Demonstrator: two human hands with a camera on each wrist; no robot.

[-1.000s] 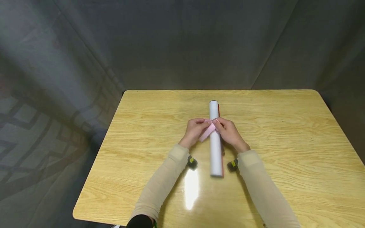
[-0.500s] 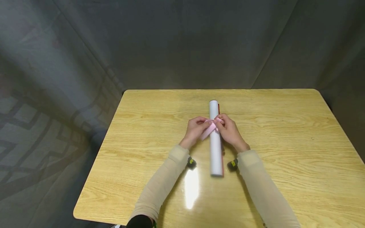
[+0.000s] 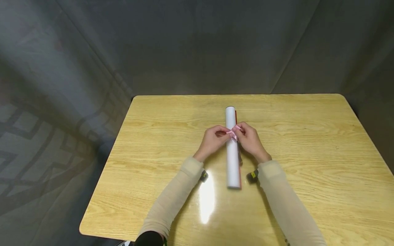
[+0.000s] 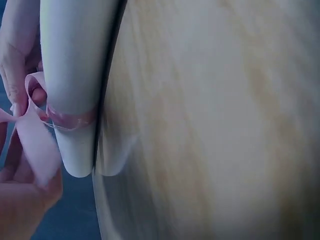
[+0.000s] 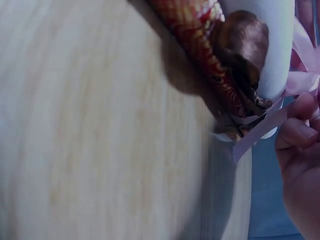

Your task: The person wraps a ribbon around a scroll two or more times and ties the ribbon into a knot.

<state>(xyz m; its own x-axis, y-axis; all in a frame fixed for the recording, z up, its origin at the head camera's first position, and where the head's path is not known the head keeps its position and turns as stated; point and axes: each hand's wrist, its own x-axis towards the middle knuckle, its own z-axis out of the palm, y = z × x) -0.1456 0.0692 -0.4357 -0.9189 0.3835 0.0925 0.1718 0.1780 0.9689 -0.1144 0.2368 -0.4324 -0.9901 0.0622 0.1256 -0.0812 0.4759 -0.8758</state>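
Note:
In the head view a white tube (image 3: 233, 167) lies lengthwise on the table, a pink ribbon (image 3: 233, 135) about its middle. My left hand (image 3: 211, 140) pinches the ribbon between thumb and finger from the left. From the right, my right hand (image 3: 250, 140) pinches it too, its fingertips close to the left ones. The left wrist view shows a ribbon band (image 4: 70, 119) wrapped round the tube, with a loop and a broad tail beside it. A narrow ribbon tail (image 5: 255, 132) hangs below my right fingers in the right wrist view. Fingers partly hide the crossing.
Against the tube's right side lies a long red-and-gold patterned object (image 5: 200, 40), with a brown rounded shiny part (image 5: 247, 40) next to it; its kind is unclear. The wooden table (image 3: 307, 143) reaches back to a dark grey curtain (image 3: 200, 48).
The broad ribbon tail that hung left of the tube no longer shows in the head view. My left hand has shifted slightly right, over the tube. Both hands still pinch the ribbon.

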